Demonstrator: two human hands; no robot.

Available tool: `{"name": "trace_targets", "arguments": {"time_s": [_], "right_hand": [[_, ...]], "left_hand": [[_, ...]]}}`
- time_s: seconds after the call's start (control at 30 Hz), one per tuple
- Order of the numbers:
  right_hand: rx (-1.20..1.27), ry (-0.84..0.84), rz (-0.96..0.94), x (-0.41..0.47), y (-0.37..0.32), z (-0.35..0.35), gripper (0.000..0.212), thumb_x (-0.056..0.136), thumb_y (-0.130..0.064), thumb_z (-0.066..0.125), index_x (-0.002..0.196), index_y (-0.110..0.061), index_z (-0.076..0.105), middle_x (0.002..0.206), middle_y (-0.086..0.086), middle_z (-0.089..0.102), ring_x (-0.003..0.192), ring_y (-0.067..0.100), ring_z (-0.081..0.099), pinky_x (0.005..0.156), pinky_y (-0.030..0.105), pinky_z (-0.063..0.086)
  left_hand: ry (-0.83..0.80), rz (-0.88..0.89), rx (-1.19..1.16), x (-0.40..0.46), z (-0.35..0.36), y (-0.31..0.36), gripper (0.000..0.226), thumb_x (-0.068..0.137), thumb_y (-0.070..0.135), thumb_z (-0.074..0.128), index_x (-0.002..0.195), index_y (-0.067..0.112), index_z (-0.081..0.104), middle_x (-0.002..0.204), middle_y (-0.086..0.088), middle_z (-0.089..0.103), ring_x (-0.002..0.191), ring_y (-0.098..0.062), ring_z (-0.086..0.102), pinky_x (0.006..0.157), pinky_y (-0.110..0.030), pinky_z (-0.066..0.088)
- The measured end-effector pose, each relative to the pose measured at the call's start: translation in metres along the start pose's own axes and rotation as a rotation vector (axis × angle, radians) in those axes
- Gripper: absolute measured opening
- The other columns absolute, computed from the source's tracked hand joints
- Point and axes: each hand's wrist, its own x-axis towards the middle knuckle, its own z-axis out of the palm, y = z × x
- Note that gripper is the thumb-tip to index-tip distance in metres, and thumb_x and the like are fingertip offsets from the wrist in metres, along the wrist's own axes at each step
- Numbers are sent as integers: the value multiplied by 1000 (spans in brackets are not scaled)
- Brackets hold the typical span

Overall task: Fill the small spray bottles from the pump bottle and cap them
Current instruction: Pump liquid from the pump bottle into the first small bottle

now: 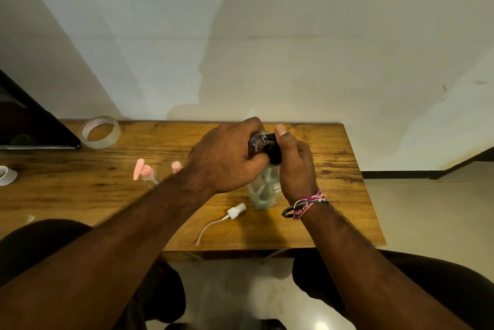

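While gripped, clear threaded spray bottle [258,140].

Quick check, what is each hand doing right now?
Left hand: grips the small clear threaded spray bottle.
Right hand: holds the black pump top of the large clear bottle.

tape roll [100,132] far left on table [334,217], sprayer head [236,210] front

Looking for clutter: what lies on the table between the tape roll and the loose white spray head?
In the head view, pink-topped pump pieces lie between the tape roll and the white spray head.
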Motion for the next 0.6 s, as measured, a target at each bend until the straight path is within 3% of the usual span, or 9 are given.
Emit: {"name": "trace_targets", "arguments": {"time_s": [0.1,0.23,0.37,0.5,0.6], "right_hand": [[9,-38,38,-1,-9,-3,43,95,-52,55,79,-21,80,83,7,75,81,9,70,70,16,52],[18,-76,46,-4,-9,-10,40,110,-33,49,83,-20,76,75,-14,75,76,-7,68,69,8,49],[51,-59,44,-7,-8,-6,43,99,-49,48,88,-21,79,90,3,78,88,6,72,75,16,53],[47,-46,32,-6,-4,-2,55,89,-68,49,89,-22,80,92,9,78,90,13,73,75,19,55],[52,-29,38,-5,-6,0,55,82,-70,52,82,-24,81,86,4,77,85,12,72,71,18,54]], "left_hand": [[5,-1,10,0,-2,2,21,79,39,63,91,37,46,69,13,57,62,-7,54,54,-27,36],[-4,-7,-2,0,-4,4,21,78,39,61,92,37,46,69,15,55,63,-6,53,55,-26,33],[-3,-8,-16,0,-4,4,20,78,39,60,93,37,47,70,14,56,63,-7,54,55,-26,33],[-4,-3,-12,-1,-3,3,21,80,40,63,94,36,49,71,14,57,64,-8,55,55,-26,36],[4,-7,-12,-1,-4,3,21,79,41,62,94,37,48,71,16,56,64,-7,55,55,-26,35]]}}
